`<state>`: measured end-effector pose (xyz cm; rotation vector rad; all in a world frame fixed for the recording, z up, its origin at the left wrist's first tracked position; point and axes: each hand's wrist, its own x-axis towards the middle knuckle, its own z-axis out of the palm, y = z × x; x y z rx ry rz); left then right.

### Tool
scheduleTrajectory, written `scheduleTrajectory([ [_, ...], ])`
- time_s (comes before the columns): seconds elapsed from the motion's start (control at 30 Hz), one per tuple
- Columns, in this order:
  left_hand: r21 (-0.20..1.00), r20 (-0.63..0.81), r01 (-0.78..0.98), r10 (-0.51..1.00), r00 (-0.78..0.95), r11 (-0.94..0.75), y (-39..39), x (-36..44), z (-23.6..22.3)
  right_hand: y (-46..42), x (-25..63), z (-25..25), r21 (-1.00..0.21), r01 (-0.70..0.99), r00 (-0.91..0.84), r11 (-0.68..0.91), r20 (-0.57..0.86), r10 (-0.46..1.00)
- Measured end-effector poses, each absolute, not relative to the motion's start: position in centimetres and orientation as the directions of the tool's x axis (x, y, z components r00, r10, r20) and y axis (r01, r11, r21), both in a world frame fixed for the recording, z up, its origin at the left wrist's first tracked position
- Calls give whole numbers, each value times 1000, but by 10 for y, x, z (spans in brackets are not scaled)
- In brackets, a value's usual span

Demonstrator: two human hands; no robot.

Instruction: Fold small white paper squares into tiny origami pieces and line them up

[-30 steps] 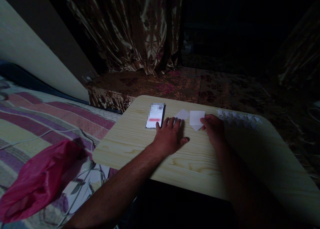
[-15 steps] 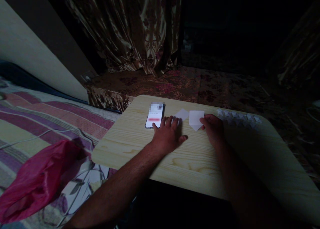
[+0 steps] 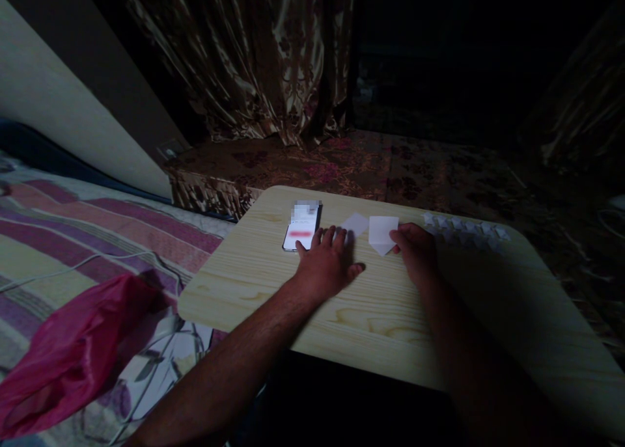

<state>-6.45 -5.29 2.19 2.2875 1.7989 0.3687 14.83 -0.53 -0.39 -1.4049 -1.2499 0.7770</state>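
Observation:
My left hand [image 3: 324,265] rests open, fingers spread, over the wooden table, its little finger at the lower edge of a lit smartphone [image 3: 303,226]. Just beyond its fingertips lies a pale sheet of paper [image 3: 356,224], partly hidden by the hand. Between thumb and fingers, my right hand [image 3: 415,245] pinches the right edge of a folded piece of white paper [image 3: 383,233], which has a square top and a pointed bottom. Right of that hand, several small folded paper pieces [image 3: 463,226] sit in rows near the table's far edge.
The light wooden table [image 3: 234,274] has rounded corners. At left, a striped bed [image 3: 58,232] holds a pink bag [image 3: 73,352] and a white cable [image 3: 122,254]. A patterned curtain [image 3: 254,56] hangs behind, above a fabric-covered ledge [image 3: 273,157].
Almost nothing differs. Both hands keep their places, and the folded paper stays in my right hand.

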Motion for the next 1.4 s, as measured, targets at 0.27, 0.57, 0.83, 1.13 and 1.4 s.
scheduleTrajectory([
  [0.27, 334, 84, 911, 971, 226, -241, -50, -65, 19, -5, 150, -7, -954, 279, 242, 110, 180, 953],
  [0.57, 354, 190, 893, 956, 223, -279, -52, -63, 26, -7, 147, 0, -954, 286, 256, 92, 168, 952],
  [0.83, 931, 61, 361, 998, 0, -57, 5, -28, 23, -7, 147, 1, -971, 220, 234, 97, 149, 961],
  [1.13, 961, -83, -265, 997, 0, 80, 13, -9, 10, -6, 146, 0, -957, 278, 246, 78, 149, 958],
  [1.4, 974, 22, -224, 1000, 18, -17, 16, -14, 2, -7, 143, 2, -958, 275, 200, 80, 138, 970],
])
